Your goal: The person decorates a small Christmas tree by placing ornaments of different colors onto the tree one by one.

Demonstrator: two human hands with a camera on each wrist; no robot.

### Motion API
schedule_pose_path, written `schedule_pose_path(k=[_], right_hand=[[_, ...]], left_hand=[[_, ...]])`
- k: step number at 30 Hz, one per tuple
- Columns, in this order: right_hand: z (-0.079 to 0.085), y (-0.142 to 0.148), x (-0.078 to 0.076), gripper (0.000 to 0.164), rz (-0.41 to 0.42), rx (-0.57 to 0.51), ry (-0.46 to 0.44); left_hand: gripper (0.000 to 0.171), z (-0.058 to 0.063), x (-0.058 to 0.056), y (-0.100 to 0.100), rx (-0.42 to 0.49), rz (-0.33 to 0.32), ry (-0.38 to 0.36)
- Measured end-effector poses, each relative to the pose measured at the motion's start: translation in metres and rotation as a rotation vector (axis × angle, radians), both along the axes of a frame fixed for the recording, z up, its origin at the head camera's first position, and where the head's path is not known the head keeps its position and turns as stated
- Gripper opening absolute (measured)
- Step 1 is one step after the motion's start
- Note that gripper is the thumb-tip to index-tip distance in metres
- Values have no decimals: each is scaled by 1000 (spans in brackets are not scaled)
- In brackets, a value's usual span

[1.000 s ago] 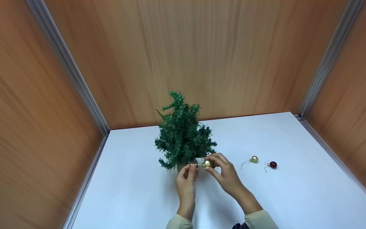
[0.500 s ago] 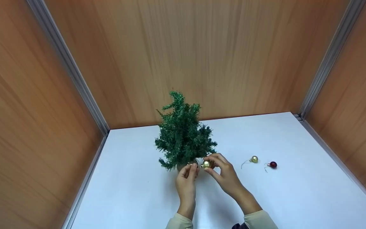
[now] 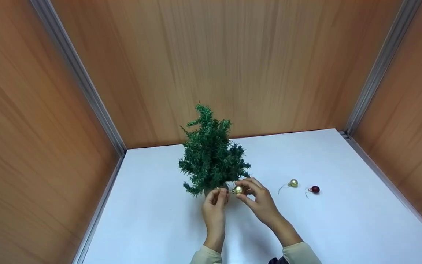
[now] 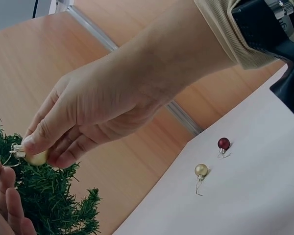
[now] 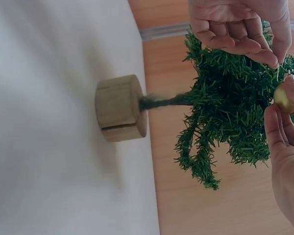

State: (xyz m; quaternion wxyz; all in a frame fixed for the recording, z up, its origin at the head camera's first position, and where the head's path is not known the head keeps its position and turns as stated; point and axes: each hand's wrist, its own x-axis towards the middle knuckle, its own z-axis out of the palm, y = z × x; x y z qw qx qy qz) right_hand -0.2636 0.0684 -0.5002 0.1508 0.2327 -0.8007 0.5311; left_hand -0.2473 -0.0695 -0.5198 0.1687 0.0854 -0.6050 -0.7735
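A gold Christmas ball ornament (image 3: 238, 189) is pinched between the thumb and fingers of my right hand (image 3: 260, 201), in front of the small artificial Christmas tree (image 3: 211, 157). My left hand (image 3: 215, 211) pinches the ornament's thin string loop, just left of the ball. In the left wrist view, the silver cap of the gold ornament (image 4: 36, 157) faces my left hand (image 4: 5, 198). The right wrist view shows the left fingertips at the string above the ball, before the green branches (image 5: 225, 103). The tree stands upright on a round wooden base (image 5: 118, 108).
A second gold ornament (image 3: 293, 183) and a dark red ornament (image 3: 314, 190) lie on the white table (image 3: 152, 220), right of my hands, each with a string. Wood-grain panels (image 3: 255, 66) with grey metal corner strips enclose the table at the back and sides.
Both hands stay almost in place before the tree, still on the ornament and its string. The string between the left fingertips and the ball's cap shows slightly more than half a second ago.
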Motion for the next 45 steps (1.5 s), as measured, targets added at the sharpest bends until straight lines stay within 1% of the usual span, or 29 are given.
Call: schedule_pose_path(k=[3, 5, 7, 13, 17, 23, 27, 31, 38, 45], right_hand=[[11, 0, 7, 28, 22, -23, -33], [14, 1, 8, 28, 35, -39, -52], [14, 2, 8, 28, 47, -55, -79], [11, 5, 6, 29, 58, -88, -199], [11, 6, 7, 29, 62, -94, -238], [11, 7, 8, 33, 72, -96, -258], [8, 6, 7, 36, 87, -101, -267], [5, 5, 6, 34, 95, -104, -272], [3, 4, 6, 35, 85, -118, -290], [3, 4, 7, 37, 88, -105, -297]], left_hand=[[20, 2, 0, 0, -4, -4, 3], [18, 3, -1, -1, -8, -10, 9], [18, 3, -1, -2, -16, -13, 13], [19, 7, -2, -3, -27, -25, 17], [18, 10, -2, -3, -18, -38, 29], [18, 13, -1, -3, -31, -45, 62], [16, 13, -1, -2, -37, -39, 52], [17, 14, 0, -1, -33, -44, 46], [19, 13, -1, -1, -65, -55, 23], [18, 16, 1, -1, -30, -87, 10]])
